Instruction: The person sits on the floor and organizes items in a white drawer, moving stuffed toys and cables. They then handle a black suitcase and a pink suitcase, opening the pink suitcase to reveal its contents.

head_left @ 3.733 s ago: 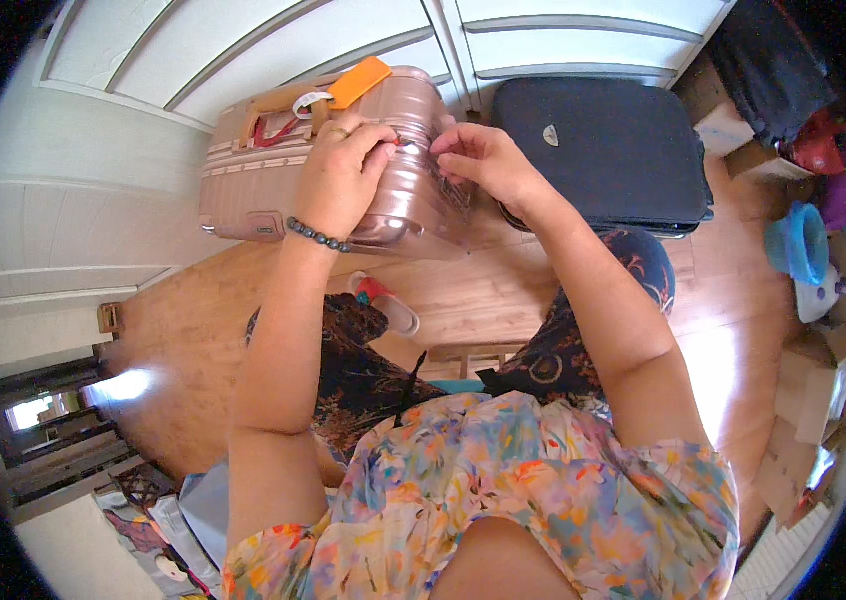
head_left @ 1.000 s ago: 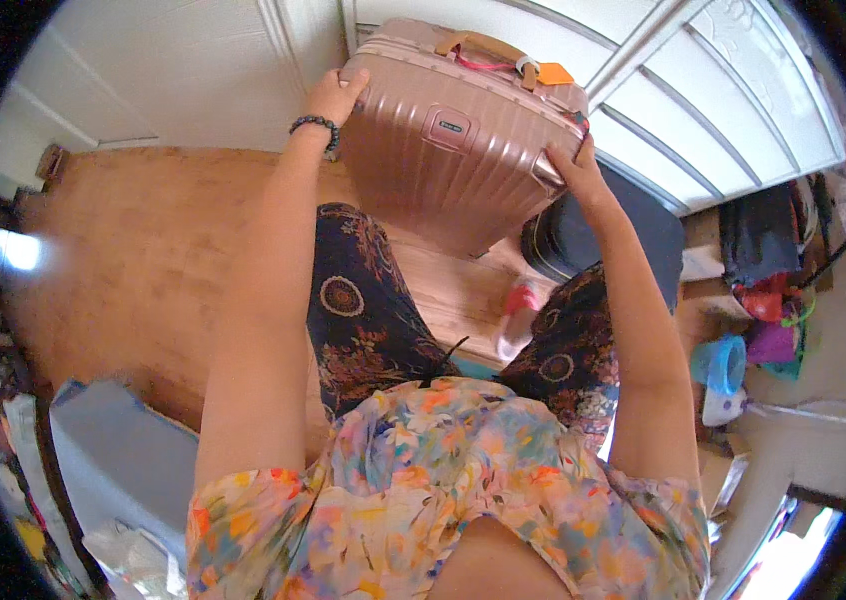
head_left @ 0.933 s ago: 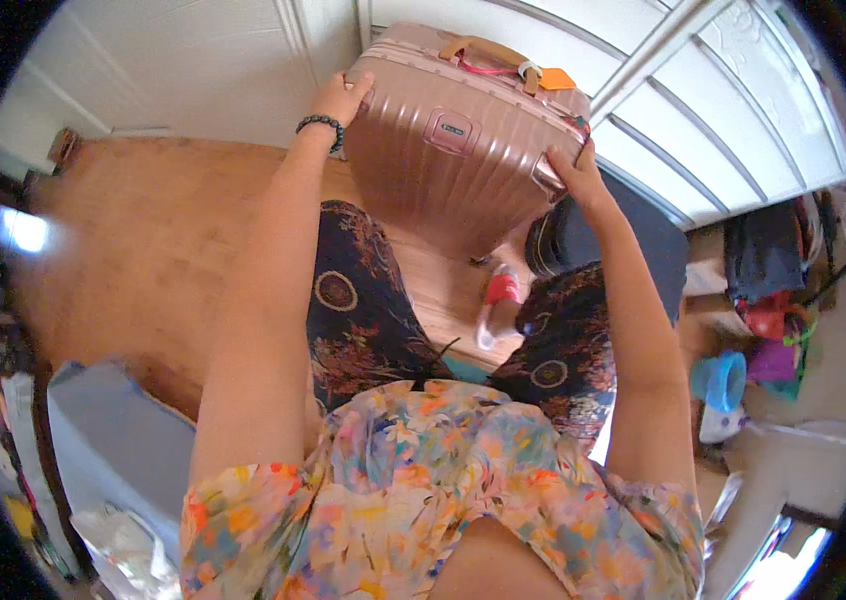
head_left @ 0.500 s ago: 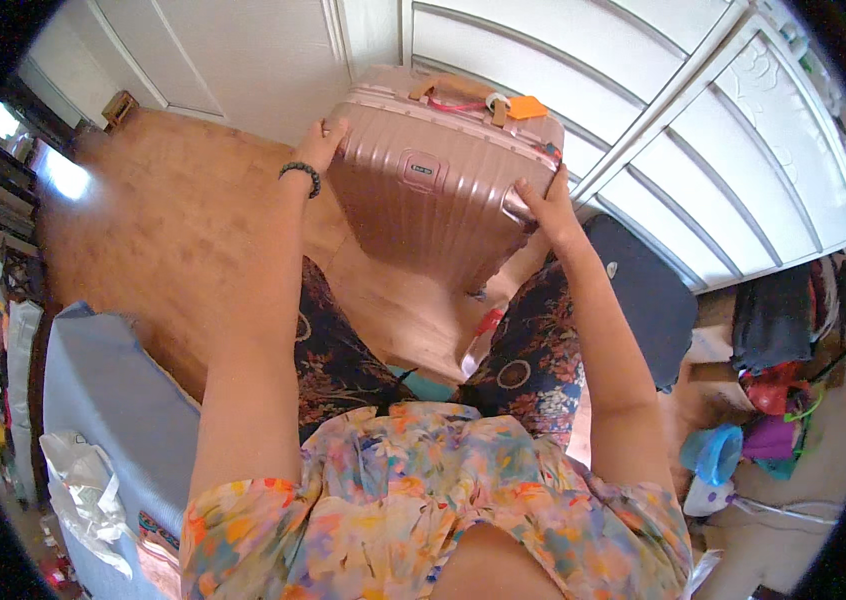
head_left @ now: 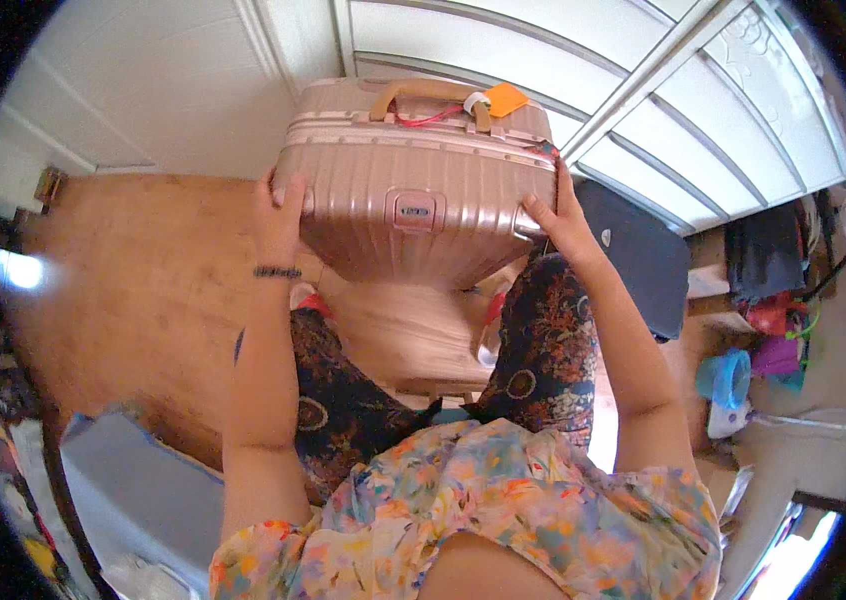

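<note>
A rose-pink ribbed suitcase (head_left: 363,190) stands in front of me between my spread knees, its top side toward me. Its tan carry handle (head_left: 413,92) bears an orange tag (head_left: 505,99) and a red strap. My left hand (head_left: 283,212) grips the suitcase's left corner, thumb over the near face and the other fingers partly hidden along the side. At the right corner my right hand (head_left: 561,218) holds on the same way, thumb on the corner. The suitcase's lower far side is hidden.
White panelled cabinet doors (head_left: 483,40) rise just behind the suitcase. To the right lies a dark flat case (head_left: 633,260), and farther right a blue plastic-lined bin (head_left: 723,380). A grey-blue covered piece (head_left: 143,490) stands at lower left on the wooden floor (head_left: 143,290).
The suitcase has shifted slightly left and turned to face me more squarely. My left hand has come nearer and lower with its corner; both hands have kept hold.
</note>
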Tool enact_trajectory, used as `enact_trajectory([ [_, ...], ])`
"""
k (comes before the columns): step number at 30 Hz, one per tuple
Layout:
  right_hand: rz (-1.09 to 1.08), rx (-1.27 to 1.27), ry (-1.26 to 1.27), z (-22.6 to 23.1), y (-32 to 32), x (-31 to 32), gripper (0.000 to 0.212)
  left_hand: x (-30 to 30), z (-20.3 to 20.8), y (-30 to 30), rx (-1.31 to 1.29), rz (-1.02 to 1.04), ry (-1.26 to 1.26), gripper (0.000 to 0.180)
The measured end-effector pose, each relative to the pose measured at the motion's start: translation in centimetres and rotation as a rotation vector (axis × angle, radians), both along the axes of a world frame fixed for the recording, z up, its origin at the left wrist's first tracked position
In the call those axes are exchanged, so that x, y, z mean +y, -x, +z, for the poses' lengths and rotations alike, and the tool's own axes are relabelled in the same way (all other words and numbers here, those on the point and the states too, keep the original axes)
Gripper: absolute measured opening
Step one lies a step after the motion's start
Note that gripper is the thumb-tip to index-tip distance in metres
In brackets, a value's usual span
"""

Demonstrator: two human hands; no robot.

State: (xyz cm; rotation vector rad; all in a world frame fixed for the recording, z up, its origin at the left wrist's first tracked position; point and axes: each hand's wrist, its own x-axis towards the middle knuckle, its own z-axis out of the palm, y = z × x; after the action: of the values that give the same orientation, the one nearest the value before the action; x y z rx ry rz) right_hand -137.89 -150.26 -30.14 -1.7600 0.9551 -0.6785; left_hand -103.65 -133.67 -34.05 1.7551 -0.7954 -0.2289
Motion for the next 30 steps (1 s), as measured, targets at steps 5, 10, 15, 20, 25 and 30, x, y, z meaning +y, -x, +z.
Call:
enact_trajectory([
  [5, 0.058, -0.005, 0.070, -2.0, 1.0, -1.7, 0.092, 1.0, -0.5, 1.6, 0.054, -0.025, 0.067, 0.057],
  [10, 0.029, -0.051, 0.092, -3.7, 0.3, -3.6, 0.091, 1.2, -0.8, 2.6, -0.011, 0.040, -0.056, 0.064],
  [15, -0.055, -0.165, -0.047, -3.2, -0.1, -1.8, 0.094, 1.0, 0.5, 3.0, 0.033, 0.017, -0.070, 0.072],
  [20, -0.127, 0.015, -0.036, -4.2, -0.1, -2.1, 0.097, 0.8, 0.0, 1.4, 0.198, -0.123, -0.086, 0.074],
  [25, -0.094, 0.057, -0.018, -3.7, 0.5, -2.9, 0.094, -0.3, -3.9, -0.8, 0.066, -0.143, 0.108, 0.058],
  [30, -0.088, -0.002, -0.192, -3.8, 0.4, -2.1, 0.086, 0.7, -7.8, -3.8, 0.709, -0.346, 0.144, 0.042],
])
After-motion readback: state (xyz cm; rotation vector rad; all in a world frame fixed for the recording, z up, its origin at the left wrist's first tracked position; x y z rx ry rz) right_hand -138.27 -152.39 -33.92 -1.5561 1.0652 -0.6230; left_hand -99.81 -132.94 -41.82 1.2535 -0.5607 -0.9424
